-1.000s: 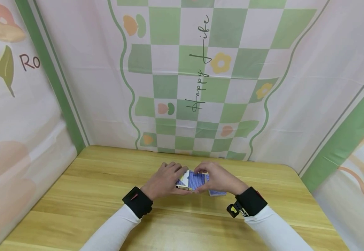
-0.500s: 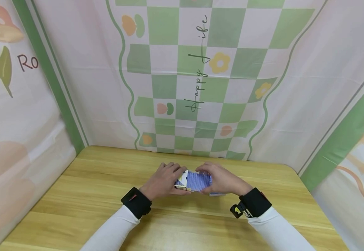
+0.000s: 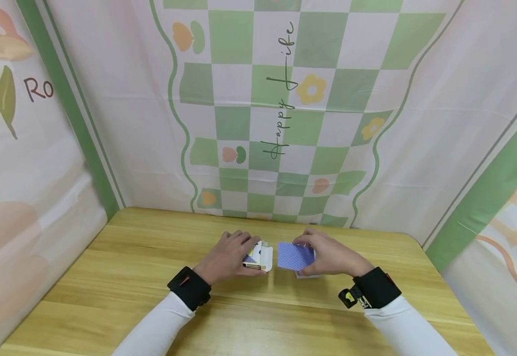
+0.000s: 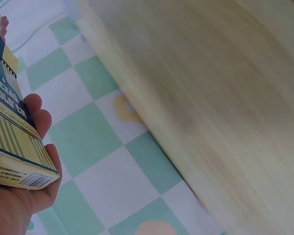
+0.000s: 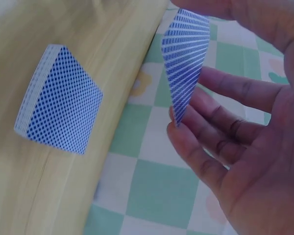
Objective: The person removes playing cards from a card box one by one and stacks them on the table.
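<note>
Gripping the box (image 4: 7, 110) in the left hand (image 3: 224, 257), near the middle of the far edge of the table (image 3: 107, 296), with its white flap (image 3: 265, 258) opening toward the right. Showing TEXAS HOLD'EM on one face and a barcode on the end by the palm, in the left wrist view. Pinching a blue card (image 3: 295, 255) in the right hand (image 3: 331, 254), with thumb and fingers at opposite sides; showing too little edge to tell whether single or several. Holding it just beside the flap, apart from the box. Covering, in the head view, part of the deck (image 5: 63, 100), lying patterned side up on the table, slightly toward the far right corner. Wearing black bands (image 3: 190, 288) and white sleeves (image 3: 151, 329). Facing a green-checked cloth (image 3: 231, 37) beyond the far edge.
</note>
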Demonstrator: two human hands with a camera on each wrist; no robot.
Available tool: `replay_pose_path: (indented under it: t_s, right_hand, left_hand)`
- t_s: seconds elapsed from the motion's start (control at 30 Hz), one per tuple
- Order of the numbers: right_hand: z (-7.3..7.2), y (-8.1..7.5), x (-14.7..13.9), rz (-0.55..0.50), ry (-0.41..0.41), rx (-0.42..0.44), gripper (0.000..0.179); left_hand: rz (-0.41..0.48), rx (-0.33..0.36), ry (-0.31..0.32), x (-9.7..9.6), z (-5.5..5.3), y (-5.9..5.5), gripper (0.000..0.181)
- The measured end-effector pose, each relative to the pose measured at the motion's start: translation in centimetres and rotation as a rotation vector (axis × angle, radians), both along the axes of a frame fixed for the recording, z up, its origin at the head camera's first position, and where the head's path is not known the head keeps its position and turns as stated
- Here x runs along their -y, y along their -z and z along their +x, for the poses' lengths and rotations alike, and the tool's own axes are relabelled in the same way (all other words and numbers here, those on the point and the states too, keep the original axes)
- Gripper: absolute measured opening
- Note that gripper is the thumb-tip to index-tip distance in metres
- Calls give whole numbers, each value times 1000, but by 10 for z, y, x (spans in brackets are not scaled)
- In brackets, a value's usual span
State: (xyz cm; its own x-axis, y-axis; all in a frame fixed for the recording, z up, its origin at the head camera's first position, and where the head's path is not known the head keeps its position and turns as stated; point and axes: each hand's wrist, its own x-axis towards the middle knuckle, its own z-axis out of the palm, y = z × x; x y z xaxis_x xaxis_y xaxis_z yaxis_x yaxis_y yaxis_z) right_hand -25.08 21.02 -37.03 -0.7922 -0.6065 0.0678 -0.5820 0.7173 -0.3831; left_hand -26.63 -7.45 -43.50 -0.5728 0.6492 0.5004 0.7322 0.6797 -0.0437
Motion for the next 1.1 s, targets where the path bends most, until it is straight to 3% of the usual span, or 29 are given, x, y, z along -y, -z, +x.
replay_pose_path:
  t_s: [0.37, 0.9, 1.1]
  right_hand:
    - [-5, 5, -14, 9, 145, 1, 69]
    - [-12, 21, -13, 30, 330, -69, 72]
    - [-12, 29, -9, 0, 439, -31, 74]
  left_hand:
    - [-6, 29, -26, 5, 1, 1, 79]
    - [11, 41, -33, 5, 2, 1, 78]
    - [14, 40, -35, 6, 0, 3, 79]
